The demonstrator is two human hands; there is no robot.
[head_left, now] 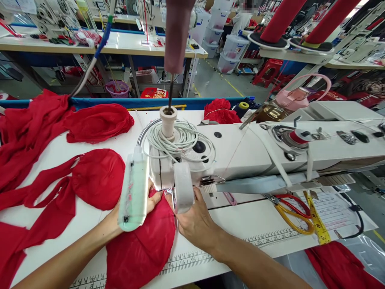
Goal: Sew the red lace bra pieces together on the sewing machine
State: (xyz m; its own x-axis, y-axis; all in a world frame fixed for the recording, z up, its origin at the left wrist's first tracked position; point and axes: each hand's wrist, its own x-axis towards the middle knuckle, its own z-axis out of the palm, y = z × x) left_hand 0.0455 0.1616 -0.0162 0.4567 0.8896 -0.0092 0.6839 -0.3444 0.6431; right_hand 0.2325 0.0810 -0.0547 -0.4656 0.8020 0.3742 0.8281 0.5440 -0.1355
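Note:
A piece of red fabric (144, 249) lies under the head of a white sewing machine (240, 148) and drapes toward the table's front edge. My left hand (152, 202) rests on it left of the needle area, fingers lying flat. A pale green translucent plastic piece (132, 196) hides much of that hand. At the fabric's right edge, close to the needle, my right hand (194, 220) has its fingers closed on the cloth. A white roll-shaped part (184, 188) covers some of its fingers. The needle point itself is hard to make out.
Other red fabric pieces (98, 176) lie to the left. Scissors (293, 212), a yellow measuring tape (319, 220) and a paper sheet (339, 212) are on the right. A coiled white cord (156, 138) tops the machine; a pink-lidded bottle (288, 100) stands behind it.

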